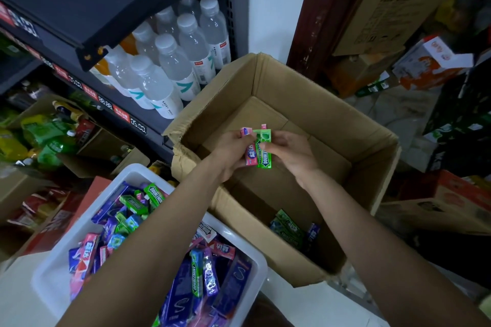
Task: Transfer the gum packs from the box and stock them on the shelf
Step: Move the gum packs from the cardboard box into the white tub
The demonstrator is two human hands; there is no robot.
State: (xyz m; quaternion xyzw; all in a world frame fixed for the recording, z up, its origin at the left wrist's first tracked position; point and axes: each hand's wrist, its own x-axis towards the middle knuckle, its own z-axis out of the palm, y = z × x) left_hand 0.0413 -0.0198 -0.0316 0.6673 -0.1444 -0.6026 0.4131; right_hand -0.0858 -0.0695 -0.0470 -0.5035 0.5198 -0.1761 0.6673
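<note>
The held gum packs (257,150) are pink and bright green (the green one lettered in white). The cardboard box (305,103) is plain brown. The bin (240,236) is white, heaped with purple, blue, pink and green packs. The bottles (170,61) are clear with white caps and teal marks.

— What sits on the shelf (159,124)?
— Clear bottles (170,61) in rows, orange ones behind them.
— And on the floor (398,111)?
— The cardboard box (372,146) just right of that shelf, cartons (430,66) beyond it.
</note>
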